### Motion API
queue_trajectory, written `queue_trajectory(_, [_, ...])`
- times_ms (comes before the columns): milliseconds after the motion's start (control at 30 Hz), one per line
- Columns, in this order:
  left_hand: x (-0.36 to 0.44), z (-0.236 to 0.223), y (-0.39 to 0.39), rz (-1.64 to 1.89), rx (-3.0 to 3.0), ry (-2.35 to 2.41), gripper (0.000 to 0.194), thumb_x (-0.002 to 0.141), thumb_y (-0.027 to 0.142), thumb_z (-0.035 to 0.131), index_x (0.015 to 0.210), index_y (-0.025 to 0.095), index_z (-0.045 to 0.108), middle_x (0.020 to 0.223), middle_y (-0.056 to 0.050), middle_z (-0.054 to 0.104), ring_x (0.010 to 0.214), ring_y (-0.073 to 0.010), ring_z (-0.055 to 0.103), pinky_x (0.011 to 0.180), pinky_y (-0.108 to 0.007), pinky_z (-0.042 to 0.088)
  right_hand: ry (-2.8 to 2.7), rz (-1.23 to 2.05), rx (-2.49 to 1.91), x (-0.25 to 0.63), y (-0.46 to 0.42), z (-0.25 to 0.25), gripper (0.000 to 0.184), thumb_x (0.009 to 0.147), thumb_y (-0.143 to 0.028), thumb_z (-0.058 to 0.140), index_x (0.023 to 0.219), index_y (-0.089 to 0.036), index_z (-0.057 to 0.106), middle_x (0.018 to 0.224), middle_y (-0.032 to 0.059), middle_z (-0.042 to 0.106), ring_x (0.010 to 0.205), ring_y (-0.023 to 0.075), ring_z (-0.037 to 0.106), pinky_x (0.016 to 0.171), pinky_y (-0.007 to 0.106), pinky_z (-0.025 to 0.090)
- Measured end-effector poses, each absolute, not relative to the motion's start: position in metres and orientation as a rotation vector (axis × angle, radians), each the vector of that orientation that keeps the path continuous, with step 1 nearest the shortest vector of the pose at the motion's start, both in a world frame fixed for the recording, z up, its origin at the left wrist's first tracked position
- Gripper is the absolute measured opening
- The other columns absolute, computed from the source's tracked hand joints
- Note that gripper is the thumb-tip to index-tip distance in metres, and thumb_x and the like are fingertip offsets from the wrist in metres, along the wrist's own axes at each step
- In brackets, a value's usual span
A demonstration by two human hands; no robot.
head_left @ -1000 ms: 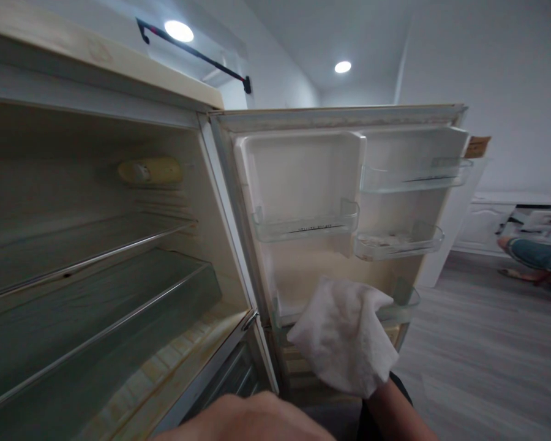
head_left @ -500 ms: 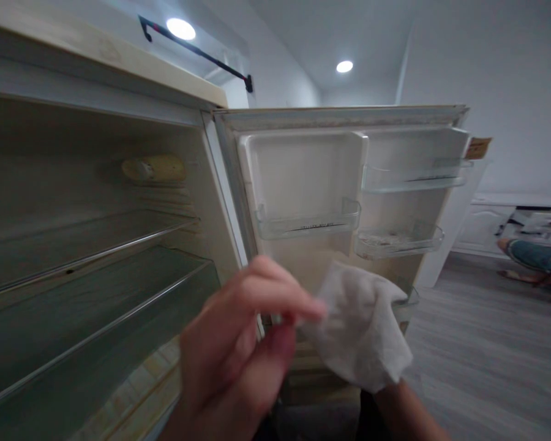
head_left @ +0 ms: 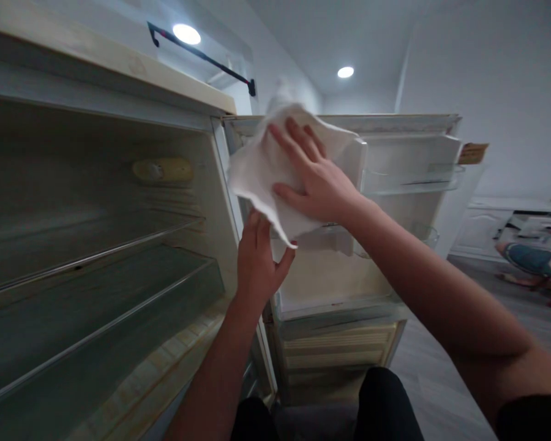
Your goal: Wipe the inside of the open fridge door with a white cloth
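From the head view, wiping the inside of the open fridge door [head_left: 395, 202] looks to be the step in hand. The right hand [head_left: 319, 180] lies flat, fingers spread, pressing a white cloth [head_left: 257, 168] against the door's upper left compartment. The left hand [head_left: 259, 260] sits just below, thumb and fingers pinching the cloth's hanging corner. Judging by this, the next stroke needs steady pressure across the panel. The fridge shelves [head_left: 96, 257] on the left stand bare.

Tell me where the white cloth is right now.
In the head view, the cloth is spread against the upper inside of the open fridge door, near its hinge side, pressed flat by the right hand, with the left hand at its lower edge.
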State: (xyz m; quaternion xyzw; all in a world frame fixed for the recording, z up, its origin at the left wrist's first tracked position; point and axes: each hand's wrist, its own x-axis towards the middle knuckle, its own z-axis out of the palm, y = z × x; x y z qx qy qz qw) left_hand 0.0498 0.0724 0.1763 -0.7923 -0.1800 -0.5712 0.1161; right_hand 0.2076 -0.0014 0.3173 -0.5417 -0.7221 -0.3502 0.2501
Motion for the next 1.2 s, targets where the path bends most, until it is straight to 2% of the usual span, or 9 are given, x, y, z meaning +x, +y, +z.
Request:
queue_trajectory(100, [0.050,0.176,0.077,-1.682,-2.264,-0.567,0.064,0.092,0.043,0.064,0.145,0.017,0.040,0.148,-0.022,0.051,0.146,-0.0361,0.042,0.117,-0.056,0.039,-2.107,-1.139,-1.527,0.210,0.030,0.323,0.093,0.091,-0.038,0.064,0.165,-0.008,0.015,0.170,0.0200,0.009,0.155,0.0446,0.007,0.125,0.060,0.017])
queue_trajectory(167, [0.049,0.177,0.078,-1.695,-2.254,-0.528,0.061,0.092,0.039,0.063,0.145,0.018,0.040,0.149,-0.021,0.050,0.146,-0.0337,0.042,0.118,-0.053,0.039,-2.213,-1.233,-1.561,0.220,0.046,0.323,0.092,0.091,-0.037,0.062,0.165,-0.007,0.015,0.170,0.0204,0.008,0.154,0.0448,0.016,0.123,0.063,0.020])
queue_trajectory(267, [0.046,0.180,0.074,-1.679,-2.275,-0.506,0.056,0.091,0.033,0.064,0.141,0.019,0.044,0.145,-0.018,0.053,0.145,-0.0309,0.043,0.119,-0.049,0.039,-2.378,-1.262,-1.601,0.249,0.050,0.319,0.094,0.090,-0.037,0.065,0.166,-0.019,0.015,0.171,0.0154,0.012,0.148,0.0416,0.033,0.121,0.058,0.028])
queue_trajectory(433, [0.048,0.181,0.067,-1.722,-2.307,-0.531,0.057,0.090,0.030,0.066,0.140,0.020,0.043,0.151,-0.018,0.049,0.147,-0.0295,0.041,0.120,-0.048,0.039,-2.308,-1.302,-1.756,0.279,0.031,0.316,0.100,0.080,-0.036,0.075,0.164,-0.022,0.023,0.166,0.0127,0.029,0.146,0.0411,0.035,0.120,0.057,0.029])
queue_trajectory(533, [0.052,0.180,0.064,-1.746,-2.322,-0.538,0.056,0.090,0.030,0.067,0.140,0.020,0.042,0.155,-0.018,0.045,0.149,-0.0284,0.039,0.122,-0.047,0.038,-2.224,-1.395,-1.706,0.269,0.021,0.318,0.087,0.080,-0.026,0.071,0.158,-0.017,0.034,0.164,0.0162,0.030,0.147,0.0418,0.031,0.116,0.058,0.033])
queue_trajectory(667, [0.056,0.180,0.062,-1.756,-2.319,-0.553,0.056,0.090,0.030,0.066,0.140,0.021,0.041,0.158,-0.018,0.042,0.151,-0.0285,0.037,0.122,-0.049,0.037,-2.132,-1.376,-1.675,0.255,0.024,0.324,0.056,0.089,-0.022,0.054,0.144,-0.013,0.050,0.153,0.0189,0.043,0.138,0.0407,0.041,0.104,0.054,0.043])
queue_trajectory(833, [0.060,0.180,0.060,-1.722,-2.331,-0.581,0.058,0.090,0.031,0.066,0.141,0.021,0.041,0.159,-0.018,0.040,0.152,-0.0296,0.035,0.123,-0.050,0.036,-2.166,-1.137,-1.767,0.242,0.046,0.322,0.049,0.091,-0.024,0.050,0.138,-0.011,0.056,0.140,0.0204,0.055,0.123,0.0340,0.054,0.096,0.040,0.046])
queue_trajectory(1033, [0.064,0.180,0.062,-1.714,-2.307,-0.627,0.057,0.090,0.032,0.064,0.142,0.023,0.042,0.157,-0.016,0.043,0.150,-0.0301,0.038,0.121,-0.050,0.038,-2.218,-1.224,-1.677,0.244,0.046,0.321,0.040,0.092,-0.025,0.051,0.128,-0.011,0.065,0.128,0.0186,0.064,0.120,0.0350,0.057,0.100,0.048,0.040])
queue_trajectory(1200, [0.066,0.180,0.062,-1.693,-2.317,-0.604,0.057,0.090,0.030,0.065,0.141,0.023,0.041,0.159,-0.016,0.041,0.151,-0.0291,0.037,0.122,-0.049,0.037,-2.029,-1.268,-1.932,0.281,0.033,0.337,0.036,0.086,-0.021,0.059,0.119,-0.009,0.069,0.117,0.0188,0.070,0.108,0.0334,0.064,0.091,0.044,0.045])
